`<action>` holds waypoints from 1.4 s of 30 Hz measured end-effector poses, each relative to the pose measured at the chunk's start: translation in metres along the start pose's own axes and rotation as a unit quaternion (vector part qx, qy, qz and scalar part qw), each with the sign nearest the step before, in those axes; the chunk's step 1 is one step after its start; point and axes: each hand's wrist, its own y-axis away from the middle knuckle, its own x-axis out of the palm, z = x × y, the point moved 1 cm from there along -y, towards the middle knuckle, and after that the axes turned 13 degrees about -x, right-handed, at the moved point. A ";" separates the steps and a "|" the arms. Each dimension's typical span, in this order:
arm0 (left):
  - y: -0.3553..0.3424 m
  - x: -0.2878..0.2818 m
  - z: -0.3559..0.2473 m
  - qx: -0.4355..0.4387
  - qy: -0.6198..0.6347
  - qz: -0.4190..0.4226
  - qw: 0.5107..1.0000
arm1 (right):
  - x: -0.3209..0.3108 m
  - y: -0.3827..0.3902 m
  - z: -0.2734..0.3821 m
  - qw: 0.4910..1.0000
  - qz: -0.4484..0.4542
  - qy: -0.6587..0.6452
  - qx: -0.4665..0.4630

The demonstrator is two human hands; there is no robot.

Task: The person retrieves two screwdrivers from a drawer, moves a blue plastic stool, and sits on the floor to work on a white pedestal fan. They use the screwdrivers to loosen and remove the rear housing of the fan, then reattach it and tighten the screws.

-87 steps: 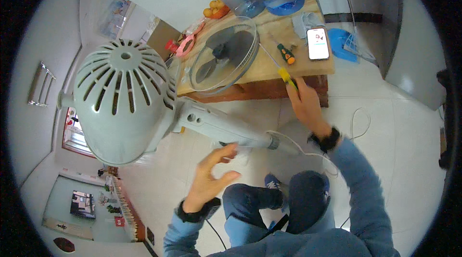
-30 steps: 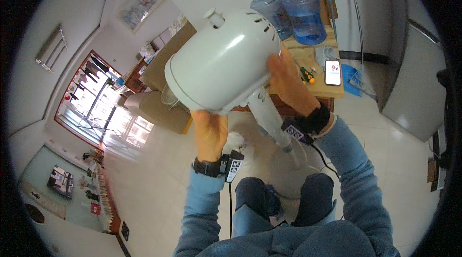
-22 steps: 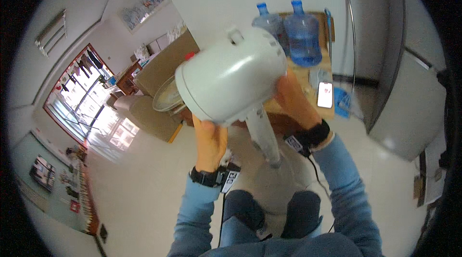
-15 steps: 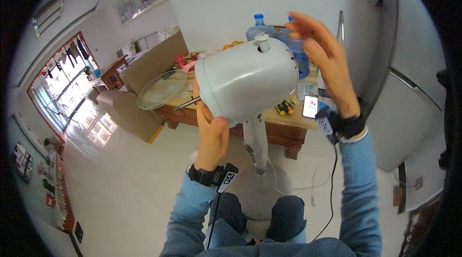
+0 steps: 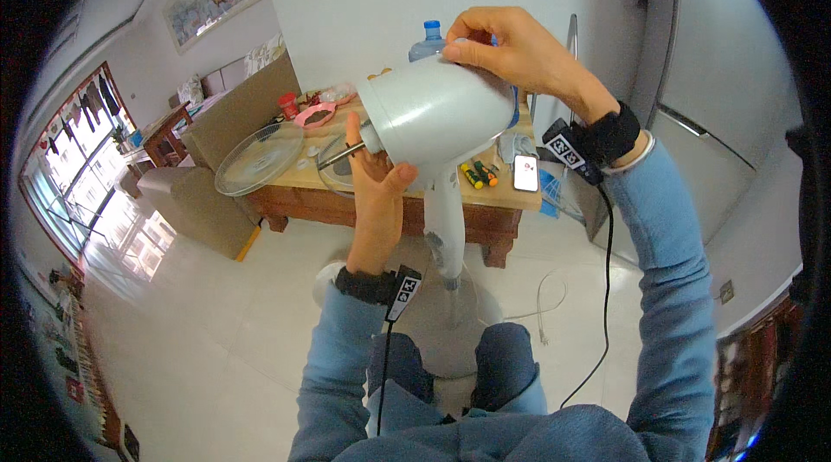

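In front of me stands a pedestal fan without its blades or grilles. Its white motor housing [image 5: 446, 107] sits on a white post [image 5: 444, 220], and a bare metal shaft [image 5: 342, 155] sticks out on the left. My left hand [image 5: 378, 194] is closed on the housing's front lower edge, thumb below and fingers behind the shaft. On top, my right hand [image 5: 502, 47] pinches at the spot of the knob, which its fingers now mostly hide.
Behind the fan a wooden table [image 5: 381, 205] carries a round clear grille [image 5: 260, 159], a pink bowl [image 5: 315, 115], two screwdriver-like tools [image 5: 479, 175] and a phone [image 5: 525, 173]. A blue water bottle [image 5: 427, 45] stands at the back. A cable [image 5: 541, 306] lies on the floor; a refrigerator [image 5: 692, 125] is at right.
My right hand has come down from the air onto the top of the housing, fingers closing at the knob. My left hand stays on the housing's front edge. The view has shifted slightly.
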 end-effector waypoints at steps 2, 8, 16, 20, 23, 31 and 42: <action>0.000 0.002 -0.001 -0.016 -0.003 -0.011 1.000 | 0.002 0.002 -0.001 1.000 -0.011 0.001 0.028; 0.005 0.010 -0.002 -0.010 -0.023 -0.006 1.000 | 0.000 0.017 0.009 0.998 -0.037 -0.005 0.045; -0.004 0.008 -0.003 0.015 -0.018 -0.006 1.000 | -0.002 0.016 0.019 0.996 -0.007 0.040 0.076; -0.003 0.006 -0.003 0.008 -0.010 0.004 1.000 | -0.001 0.017 0.017 0.994 -0.038 0.026 0.103; -0.006 0.007 -0.002 0.005 0.004 0.003 1.000 | -0.001 0.018 0.012 0.991 -0.039 -0.005 0.131; -0.020 0.001 0.008 0.061 -0.041 -0.012 0.997 | 0.018 0.051 0.006 0.967 -0.124 -0.084 0.207; -0.021 -0.011 0.014 0.045 -0.011 0.003 0.999 | 0.061 0.096 -0.015 0.843 -0.288 -0.343 0.299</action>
